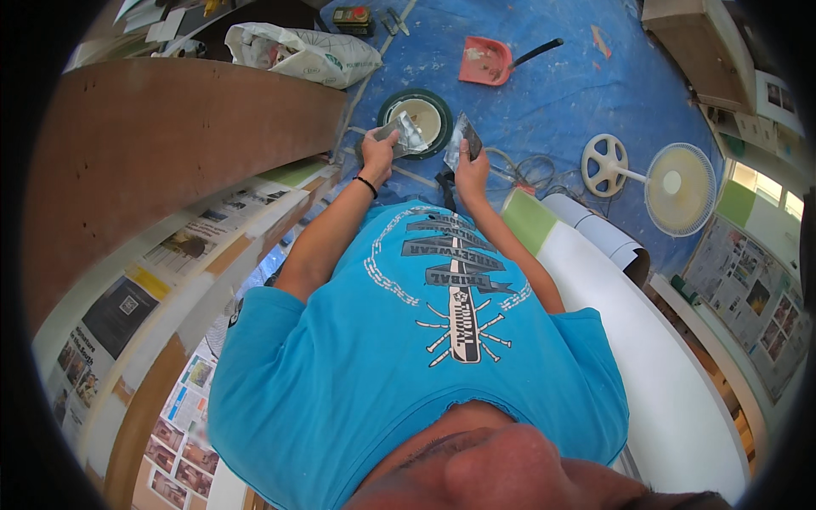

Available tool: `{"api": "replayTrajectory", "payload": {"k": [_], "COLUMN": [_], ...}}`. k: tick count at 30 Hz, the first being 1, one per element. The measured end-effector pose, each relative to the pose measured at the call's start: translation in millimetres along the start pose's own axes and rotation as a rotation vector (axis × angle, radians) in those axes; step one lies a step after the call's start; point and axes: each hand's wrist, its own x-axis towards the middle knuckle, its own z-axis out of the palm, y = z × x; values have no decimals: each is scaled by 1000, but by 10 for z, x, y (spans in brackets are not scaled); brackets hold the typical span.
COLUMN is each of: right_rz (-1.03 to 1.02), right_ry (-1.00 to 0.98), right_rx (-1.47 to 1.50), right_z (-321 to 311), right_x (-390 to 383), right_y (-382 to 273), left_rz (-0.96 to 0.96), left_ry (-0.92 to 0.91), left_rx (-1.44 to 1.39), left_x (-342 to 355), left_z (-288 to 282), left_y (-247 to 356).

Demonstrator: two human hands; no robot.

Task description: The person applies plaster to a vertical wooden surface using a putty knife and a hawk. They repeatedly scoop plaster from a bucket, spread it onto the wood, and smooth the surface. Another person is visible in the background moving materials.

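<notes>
My left hand (377, 158), with a dark band at its wrist, grips a flat putty knife (408, 133) whose blade carries white paste. That blade sits over the rim of a round cream bucket (424, 120) with a dark green outer edge. Some pale paste shows inside the bucket. To the right of it, my right hand (472, 176) is closed on a second flat putty knife (460, 136), held tilted up, its face grey and whitish. The two blades are apart from each other. The handles are mostly hidden in my fingers.
Blue sheeting (535, 119) covers the floor. Beyond lie a red dustpan (486, 61), a white bag (340, 59) and a tin (353, 19). A fan (680, 189) and loose cable (534, 172) are at right. A brown panel (187, 127) stands close at left, a white curved panel (629, 314) at right.
</notes>
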Motion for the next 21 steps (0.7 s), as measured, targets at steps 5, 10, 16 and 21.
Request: {"api": "replayTrajectory", "payload": {"k": [5,10,16,21], "right_rz": [-320,-458,-606,-705], "right_ry": [-18,-110,-220,-341], "right_rx": [40,-3,-37,-26], "right_z": [-71,-94,67,267], "right_x": [-121,-241,-273,-310], "right_y": [-110,-234,-233,-171], "left_rz": [-141,-460,-897,-909], "left_ry": [-7,-103,-220,-490], "left_rx": [-93,-188,-317,-491], "left_x": [-19,58,175,100], "left_z": [46,-22,-166,-178], "left_y": [51,17,-157,-188]}}
